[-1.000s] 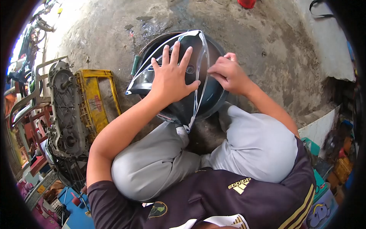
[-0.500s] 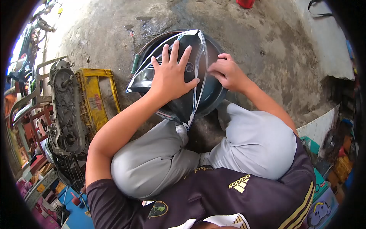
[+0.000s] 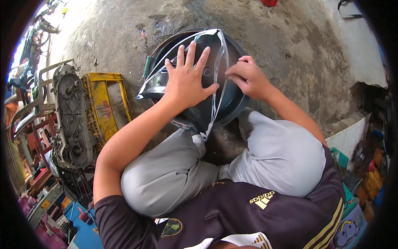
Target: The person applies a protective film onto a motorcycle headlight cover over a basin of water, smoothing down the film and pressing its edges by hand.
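Note:
A glossy black panel (image 3: 198, 114) with white and silver edge stripes lies across a round dark basin (image 3: 237, 101) on the floor. Its pointed ends reach the basin's top, left and lower rim. My left hand (image 3: 185, 81) rests flat on the panel with its fingers spread. At the panel's right edge is my right hand (image 3: 247, 78), its fingers pinched together near the clear striped border. Whatever lies between those fingertips is too small to make out. A green handle (image 3: 147, 67) stands against the basin's left rim.
To the left are a grey metal engine casing (image 3: 73, 116) and a yellow crate (image 3: 103, 108). A red object (image 3: 269, 2) sits at the top edge. My bent knees flank the basin's near side. Assorted items lie at the lower right.
My right hand's fingertips have shifted slightly along the panel's right edge. My left hand stays spread on the panel. The view has moved a little.

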The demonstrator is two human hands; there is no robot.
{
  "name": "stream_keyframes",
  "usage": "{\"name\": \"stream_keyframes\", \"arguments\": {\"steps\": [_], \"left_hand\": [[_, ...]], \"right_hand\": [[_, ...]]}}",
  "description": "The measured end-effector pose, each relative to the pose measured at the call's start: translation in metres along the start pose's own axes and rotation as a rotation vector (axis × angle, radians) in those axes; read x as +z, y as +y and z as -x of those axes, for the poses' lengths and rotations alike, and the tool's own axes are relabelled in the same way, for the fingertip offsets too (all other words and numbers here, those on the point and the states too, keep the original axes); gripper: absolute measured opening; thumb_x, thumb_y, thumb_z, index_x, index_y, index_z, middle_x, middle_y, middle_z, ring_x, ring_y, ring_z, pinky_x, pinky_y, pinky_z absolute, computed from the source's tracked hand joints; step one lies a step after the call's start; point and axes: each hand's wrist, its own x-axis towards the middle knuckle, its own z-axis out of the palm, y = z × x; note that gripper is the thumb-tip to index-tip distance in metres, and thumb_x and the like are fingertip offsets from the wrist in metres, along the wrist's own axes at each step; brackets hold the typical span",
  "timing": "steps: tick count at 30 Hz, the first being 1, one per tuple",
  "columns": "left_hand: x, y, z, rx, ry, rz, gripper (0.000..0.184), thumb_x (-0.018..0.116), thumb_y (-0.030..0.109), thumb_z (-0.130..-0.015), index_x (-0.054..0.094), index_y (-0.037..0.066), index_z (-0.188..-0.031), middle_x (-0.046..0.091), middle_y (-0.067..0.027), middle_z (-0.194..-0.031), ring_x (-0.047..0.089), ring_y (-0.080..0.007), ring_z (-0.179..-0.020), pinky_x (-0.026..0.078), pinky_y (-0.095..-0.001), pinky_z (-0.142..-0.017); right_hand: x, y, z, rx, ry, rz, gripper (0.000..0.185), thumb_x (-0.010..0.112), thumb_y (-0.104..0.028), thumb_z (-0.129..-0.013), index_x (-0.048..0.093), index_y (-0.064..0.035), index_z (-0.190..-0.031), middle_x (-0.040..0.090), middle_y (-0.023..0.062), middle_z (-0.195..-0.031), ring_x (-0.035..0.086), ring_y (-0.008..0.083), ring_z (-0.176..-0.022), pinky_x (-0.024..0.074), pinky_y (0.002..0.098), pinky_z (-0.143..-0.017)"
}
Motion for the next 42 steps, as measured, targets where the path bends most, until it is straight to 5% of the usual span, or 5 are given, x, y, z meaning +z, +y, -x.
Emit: {"name": "stream_keyframes", "arguments": {"steps": [22,24,40,42], "left_hand": [[-0.003,0.002,-0.002,-0.004,-0.018,-0.013,0.112,0.082,0.059,-0.083,0.028,0.020,-0.172,0.022,-0.0230,-0.177,0.023,-0.0499,-0.161,0.027,-0.0812,-0.117],[-0.002,0.001,-0.001,-0.018,-0.024,-0.004,0.112,0.082,0.059,-0.083,0.028,0.020,-0.172,0.022,-0.0230,-0.177,0.023,-0.0496,-0.161,0.028,-0.0811,-0.117],[-0.001,0.001,0.000,-0.006,0.003,-0.017,0.112,0.082,0.060,-0.082,0.029,0.021,-0.172,0.025,-0.0237,-0.176,0.024,-0.0494,-0.161,0.028,-0.0806,-0.117],[-0.003,0.001,0.001,-0.007,0.002,-0.021,0.112,0.082,0.060,-0.082,0.030,0.020,-0.172,0.025,-0.0237,-0.176,0.024,-0.0494,-0.161,0.028,-0.0805,-0.117]], "right_hand": [[-0.002,0.002,0.004,0.101,-0.017,0.007,0.010,0.073,-0.005,-0.095,0.075,-0.0093,-0.105,0.077,0.0024,-0.099,0.069,0.0218,-0.094,0.0387,0.0427,-0.115],[0.003,0.004,0.005,0.055,0.035,-0.003,0.010,0.073,-0.010,-0.097,0.072,-0.0114,-0.107,0.073,0.0032,-0.091,0.067,0.0240,-0.082,0.0389,0.0444,-0.116],[0.004,0.003,0.004,0.087,0.118,0.009,0.011,0.073,-0.013,-0.094,0.070,-0.0115,-0.105,0.068,0.0023,-0.080,0.066,0.0215,-0.077,0.0382,0.0467,-0.118],[-0.001,-0.001,0.007,0.105,-0.066,0.018,0.012,0.074,-0.014,-0.094,0.070,-0.0114,-0.105,0.070,0.0014,-0.080,0.068,0.0203,-0.078,0.0380,0.0460,-0.118]]}}
